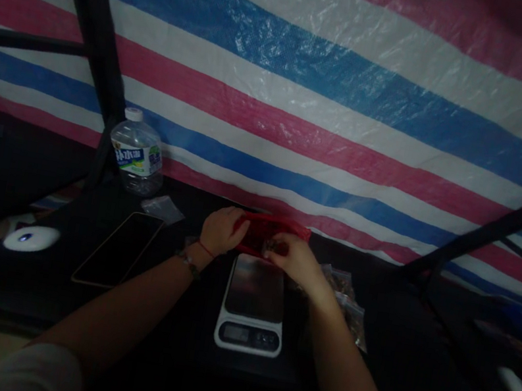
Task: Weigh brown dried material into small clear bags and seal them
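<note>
Near the worktop's [391,314] far edge, left hand [221,231] grips red bag [256,223], right hand [296,258] pinches brown pieces [275,246] (blurred); some plastic sachets [354,321] already lie filled.

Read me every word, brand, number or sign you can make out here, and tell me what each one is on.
"水" on the bottle label, in large print; the characters beside it are blurred, perhaps "补水啦".
Smaller print on that label: too small to read.
Scale display: no number readable.
Scale buttons: marks too small and dark to read.
Red bag and small bags: no readable text.
</note>
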Demonstrator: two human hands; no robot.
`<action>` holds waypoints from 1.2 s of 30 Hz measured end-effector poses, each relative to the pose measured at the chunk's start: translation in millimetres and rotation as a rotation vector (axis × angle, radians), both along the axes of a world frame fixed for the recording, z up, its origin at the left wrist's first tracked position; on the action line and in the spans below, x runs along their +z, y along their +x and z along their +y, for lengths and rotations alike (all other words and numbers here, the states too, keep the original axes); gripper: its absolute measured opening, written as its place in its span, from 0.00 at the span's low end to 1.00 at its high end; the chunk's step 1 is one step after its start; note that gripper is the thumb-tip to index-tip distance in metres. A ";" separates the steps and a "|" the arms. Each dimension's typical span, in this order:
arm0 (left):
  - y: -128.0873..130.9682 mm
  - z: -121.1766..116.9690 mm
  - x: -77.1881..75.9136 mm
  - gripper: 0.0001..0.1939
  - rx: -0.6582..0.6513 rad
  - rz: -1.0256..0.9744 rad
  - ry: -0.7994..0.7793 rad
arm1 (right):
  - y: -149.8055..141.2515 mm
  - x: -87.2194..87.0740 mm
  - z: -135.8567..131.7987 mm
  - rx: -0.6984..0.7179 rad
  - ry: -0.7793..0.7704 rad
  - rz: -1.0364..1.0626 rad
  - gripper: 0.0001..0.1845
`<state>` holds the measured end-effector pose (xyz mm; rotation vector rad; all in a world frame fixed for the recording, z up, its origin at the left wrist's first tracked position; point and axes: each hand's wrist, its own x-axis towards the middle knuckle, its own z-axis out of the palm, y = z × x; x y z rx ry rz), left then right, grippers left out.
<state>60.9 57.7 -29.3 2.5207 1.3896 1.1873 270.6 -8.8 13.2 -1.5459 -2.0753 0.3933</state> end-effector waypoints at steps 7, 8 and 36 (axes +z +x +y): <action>-27.2 22.6 32.0 0.30 0.227 0.030 -0.284 | -8.3 -7.4 -44.2 0.089 -0.138 -0.073 0.11; -33.5 25.1 34.9 0.31 0.222 0.078 -0.365 | -9.4 -8.8 -44.2 0.097 -0.156 -0.081 0.11; -51.0 -10.0 -27.4 0.28 -0.013 -0.068 -0.482 | 63.3 -90.1 -158.4 -0.355 -0.155 -0.537 0.28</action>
